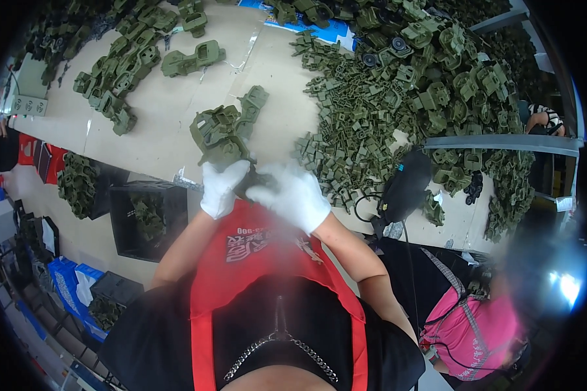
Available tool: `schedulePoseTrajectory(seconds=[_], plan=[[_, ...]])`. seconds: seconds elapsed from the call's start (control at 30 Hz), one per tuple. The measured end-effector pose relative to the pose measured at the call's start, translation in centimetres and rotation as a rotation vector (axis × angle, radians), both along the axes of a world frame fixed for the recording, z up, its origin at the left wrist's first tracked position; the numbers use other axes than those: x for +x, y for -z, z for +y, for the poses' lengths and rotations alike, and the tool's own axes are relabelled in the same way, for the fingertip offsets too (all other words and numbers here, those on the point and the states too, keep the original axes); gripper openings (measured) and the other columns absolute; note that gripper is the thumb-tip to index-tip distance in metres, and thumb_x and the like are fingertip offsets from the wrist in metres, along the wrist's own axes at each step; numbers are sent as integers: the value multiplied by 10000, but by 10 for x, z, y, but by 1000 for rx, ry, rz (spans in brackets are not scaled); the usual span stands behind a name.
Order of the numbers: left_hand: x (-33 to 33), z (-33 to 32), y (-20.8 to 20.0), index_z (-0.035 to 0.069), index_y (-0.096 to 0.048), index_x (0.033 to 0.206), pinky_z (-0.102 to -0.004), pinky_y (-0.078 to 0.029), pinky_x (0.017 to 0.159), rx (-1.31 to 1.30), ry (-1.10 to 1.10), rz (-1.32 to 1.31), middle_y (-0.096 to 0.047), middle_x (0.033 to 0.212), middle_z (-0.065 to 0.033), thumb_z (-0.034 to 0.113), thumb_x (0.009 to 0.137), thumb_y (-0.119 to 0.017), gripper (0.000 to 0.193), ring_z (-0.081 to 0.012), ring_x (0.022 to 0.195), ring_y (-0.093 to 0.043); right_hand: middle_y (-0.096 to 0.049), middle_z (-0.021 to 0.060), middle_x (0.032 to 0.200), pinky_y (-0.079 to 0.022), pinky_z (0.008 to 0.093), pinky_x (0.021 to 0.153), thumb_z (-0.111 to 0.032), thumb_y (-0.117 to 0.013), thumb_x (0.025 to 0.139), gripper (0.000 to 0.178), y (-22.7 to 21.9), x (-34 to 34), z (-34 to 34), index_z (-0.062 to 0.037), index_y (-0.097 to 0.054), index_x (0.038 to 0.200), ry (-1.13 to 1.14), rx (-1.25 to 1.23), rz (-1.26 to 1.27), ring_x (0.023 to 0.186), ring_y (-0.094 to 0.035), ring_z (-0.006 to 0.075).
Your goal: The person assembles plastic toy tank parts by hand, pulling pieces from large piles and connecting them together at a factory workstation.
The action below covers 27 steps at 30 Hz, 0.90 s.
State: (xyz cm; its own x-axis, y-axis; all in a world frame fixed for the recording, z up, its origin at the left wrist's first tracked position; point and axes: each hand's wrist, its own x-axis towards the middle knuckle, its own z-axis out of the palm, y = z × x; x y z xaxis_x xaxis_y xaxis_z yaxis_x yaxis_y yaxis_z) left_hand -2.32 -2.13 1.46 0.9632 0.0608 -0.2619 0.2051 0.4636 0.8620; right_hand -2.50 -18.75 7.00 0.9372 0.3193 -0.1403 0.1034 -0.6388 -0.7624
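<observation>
My left hand (222,189), in a white glove, is closed on a small dark green plastic part (253,183) at the table's near edge. From the other side, the gloved fingers of my right hand (293,197) are bent in onto the same part. Most of it is hidden by the gloves, so its exact shape cannot be made out. Just beyond my left fingertips lies an olive green toy vehicle body (222,133). A second green vehicle piece (252,104) rests against it on the far right.
A large heap of small green plastic parts (352,111) covers the table's right side. More vehicle bodies (120,72) lie at the far left. A black cable bundle (404,186) hangs near the right edge. Black crates (147,221) stand below left. A co-worker in pink (473,326) sits at right.
</observation>
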Motion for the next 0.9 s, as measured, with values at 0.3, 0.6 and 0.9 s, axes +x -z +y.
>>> schedulePoseTrajectory(seconds=[0.3, 0.6, 0.9], plan=[[-3, 9, -8, -2, -486, 1227, -373, -539, 835, -91, 26, -59, -638, 1008, -125, 51, 785, -645, 472, -231, 933, -641, -674, 159, 815, -552, 388, 663, -193, -705, 795, 194, -5, -4, 9, -80, -647, 943, 223, 37, -52, 692, -670, 334], [-7, 10, -21, 3, -489, 1230, -366, -514, 861, -110, -19, -63, -645, 994, -116, 2, 759, -598, 483, -227, 932, -633, -654, 173, 758, -530, 394, 607, -134, -686, 817, 126, 7, -14, 26, -38, -621, 865, 183, 90, -324, 666, -660, 333], [-8, 20, -23, 3, -534, 1182, -338, -505, 851, -12, -1, -65, -617, 1083, -100, -69, 759, -565, 430, -197, 962, -618, -666, 161, 746, -534, 354, 616, -138, -701, 819, 154, 16, -6, 38, -15, -644, 891, 202, 127, -201, 668, -678, 258]])
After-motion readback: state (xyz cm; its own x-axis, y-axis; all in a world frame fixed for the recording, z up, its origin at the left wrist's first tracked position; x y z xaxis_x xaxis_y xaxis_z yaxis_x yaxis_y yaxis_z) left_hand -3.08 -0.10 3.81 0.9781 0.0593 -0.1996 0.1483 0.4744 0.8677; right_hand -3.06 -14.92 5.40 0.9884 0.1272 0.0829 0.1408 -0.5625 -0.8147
